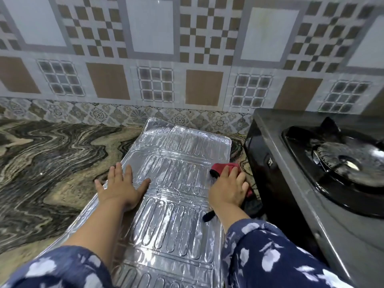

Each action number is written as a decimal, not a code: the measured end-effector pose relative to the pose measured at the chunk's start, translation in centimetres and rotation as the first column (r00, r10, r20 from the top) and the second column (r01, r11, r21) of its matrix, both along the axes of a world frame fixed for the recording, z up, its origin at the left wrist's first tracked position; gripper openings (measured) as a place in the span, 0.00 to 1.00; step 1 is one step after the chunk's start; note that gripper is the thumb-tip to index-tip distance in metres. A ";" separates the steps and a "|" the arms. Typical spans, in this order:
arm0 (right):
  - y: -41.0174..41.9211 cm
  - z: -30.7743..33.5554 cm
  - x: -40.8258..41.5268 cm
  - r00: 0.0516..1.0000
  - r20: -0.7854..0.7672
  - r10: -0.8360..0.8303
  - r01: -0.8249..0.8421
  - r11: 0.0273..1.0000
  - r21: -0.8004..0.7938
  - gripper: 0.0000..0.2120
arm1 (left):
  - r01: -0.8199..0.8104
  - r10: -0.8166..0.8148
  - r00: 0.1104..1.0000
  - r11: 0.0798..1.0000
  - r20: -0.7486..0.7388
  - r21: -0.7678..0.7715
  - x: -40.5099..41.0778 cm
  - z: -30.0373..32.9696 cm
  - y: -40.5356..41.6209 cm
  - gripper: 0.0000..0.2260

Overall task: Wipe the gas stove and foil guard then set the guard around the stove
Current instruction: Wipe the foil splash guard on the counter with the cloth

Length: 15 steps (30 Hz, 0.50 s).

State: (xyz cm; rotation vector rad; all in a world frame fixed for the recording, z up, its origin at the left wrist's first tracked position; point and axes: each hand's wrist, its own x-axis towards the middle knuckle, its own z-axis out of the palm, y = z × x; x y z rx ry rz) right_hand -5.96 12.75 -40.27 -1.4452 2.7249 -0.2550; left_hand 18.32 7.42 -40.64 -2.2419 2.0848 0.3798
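The silver foil guard lies flat and folded on the marble counter, stretching from near the wall toward me. My left hand rests flat on its left edge, fingers spread, pinning it down. My right hand presses a red cloth onto the guard's right edge; a dark part of the cloth sticks out under my wrist. The gas stove stands just right of the guard, its black burner toward the right edge of the view.
The swirled brown marble counter spreads to the left of the guard. A patterned tile wall closes the back. Only a narrow gap separates the guard from the stove's dark side. My blue patterned sleeves fill the bottom of the view.
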 end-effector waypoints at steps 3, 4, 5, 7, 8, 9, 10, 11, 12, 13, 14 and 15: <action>2.2 0.8 0.4 0.998 0.018 -0.060 0.061 0.998 -0.016 0.23 | 0.009 -0.009 1.000 0.999 -0.001 0.042 0.0 0.4 0.0 0.40; 2.7 1.4 0.6 0.996 0.048 -0.075 0.077 0.997 -0.031 0.21 | 0.009 -0.009 1.000 0.998 0.008 0.057 0.0 0.7 0.2 0.40; 3.0 2.1 0.7 0.994 0.086 -0.074 0.079 0.996 -0.053 0.19 | 0.011 -0.013 1.000 0.998 0.022 0.064 0.0 1.1 0.4 0.40; 3.3 4.1 1.0 0.983 0.178 -0.036 0.059 0.990 -0.125 0.18 | 0.047 -0.048 0.998 0.999 0.034 0.009 -0.5 2.3 0.7 0.38; 3.2 5.4 1.0 0.973 0.229 0.002 0.035 0.987 -0.156 0.18 | 0.078 -0.078 0.997 0.996 0.005 -0.050 -1.1 3.1 0.8 0.37; 3.1 6.7 1.0 0.963 0.264 0.058 -0.008 0.982 -0.186 0.18 | 0.105 -0.111 0.992 0.989 -0.060 -0.106 -2.0 4.3 1.2 0.36; 3.0 7.9 1.1 0.953 0.274 0.130 -0.071 0.974 -0.216 0.17 | 0.117 -0.142 0.976 0.982 -0.168 -0.150 -3.1 5.7 1.5 0.36; 3.0 9.0 1.3 0.941 0.267 0.207 -0.141 0.959 -0.246 0.18 | 0.121 -0.170 0.933 0.978 -0.317 -0.167 -4.4 7.5 2.1 0.38; 3.1 10.0 1.7 0.924 0.261 0.279 -0.206 0.939 -0.274 0.18 | 0.112 -0.170 0.851 0.983 -0.498 -0.145 -5.8 9.3 2.9 0.39; 3.2 11.1 2.1 0.902 0.264 0.342 -0.261 0.918 -0.297 0.18 | 0.107 -0.136 0.729 0.991 -0.670 -0.085 -7.2 11.2 3.8 0.37; 3.5 12.1 2.5 0.880 0.263 0.397 -0.307 0.895 -0.323 0.18 | 0.118 -0.077 0.593 0.993 -0.801 -0.007 -8.5 12.9 4.7 0.33; 3.9 13.0 2.9 0.859 0.250 0.446 -0.351 0.870 -0.347 0.19 | 0.144 -0.021 0.483 0.988 -0.876 0.056 -9.6 14.5 5.5 0.29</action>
